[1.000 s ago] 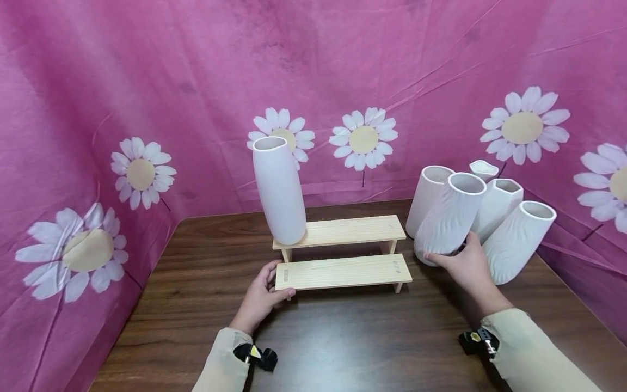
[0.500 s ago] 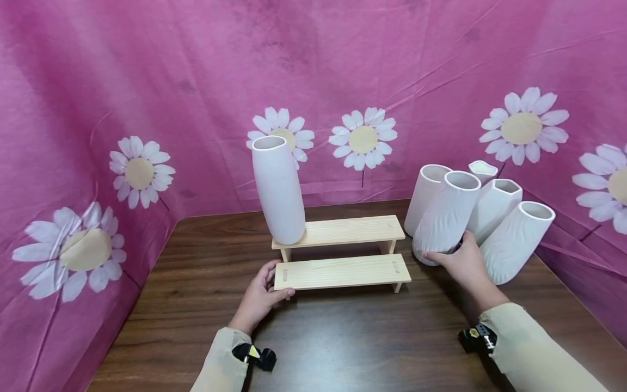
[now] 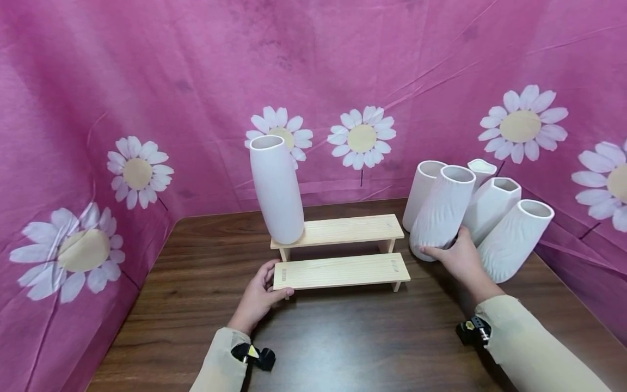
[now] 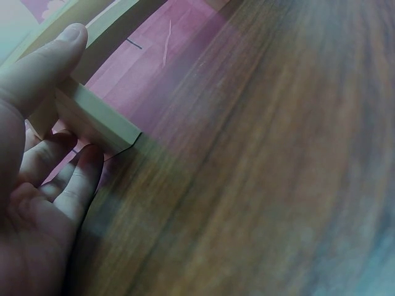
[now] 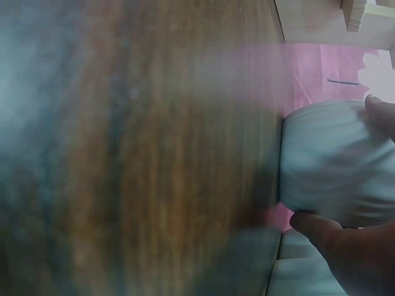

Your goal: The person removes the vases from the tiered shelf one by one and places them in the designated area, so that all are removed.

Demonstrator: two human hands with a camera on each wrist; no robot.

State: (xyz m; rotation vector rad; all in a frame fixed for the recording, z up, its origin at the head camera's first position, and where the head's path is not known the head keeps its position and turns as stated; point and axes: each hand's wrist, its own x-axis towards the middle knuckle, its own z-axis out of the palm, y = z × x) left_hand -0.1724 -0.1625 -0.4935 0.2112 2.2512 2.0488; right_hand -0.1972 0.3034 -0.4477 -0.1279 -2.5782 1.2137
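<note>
My right hand (image 3: 462,264) grips a white rippled vase (image 3: 441,212) low on its body, right of the stand. In the right wrist view, thumb and fingers lie on either side of this vase (image 5: 333,163), its base close to the tabletop. My left hand (image 3: 258,298) holds the left end of a two-step wooden stand (image 3: 341,271). The left wrist view has the thumb along the step and the curled fingers beside a wooden leg (image 4: 95,120). A tall smooth white vase (image 3: 277,190) stands on the upper step's left end.
Several more white vases cluster at the table's right: a smooth one (image 3: 418,190) behind, a wavy-rimmed one (image 3: 481,167), an angular-rimmed one (image 3: 492,209) and another rippled one (image 3: 516,239). A pink flowered cloth (image 3: 318,65) hangs around the dark wooden table (image 3: 186,326).
The rippled vase in my right hand has shifted slightly left and up in the head view, the hand moving with it. My left hand keeps its hold on the stand.
</note>
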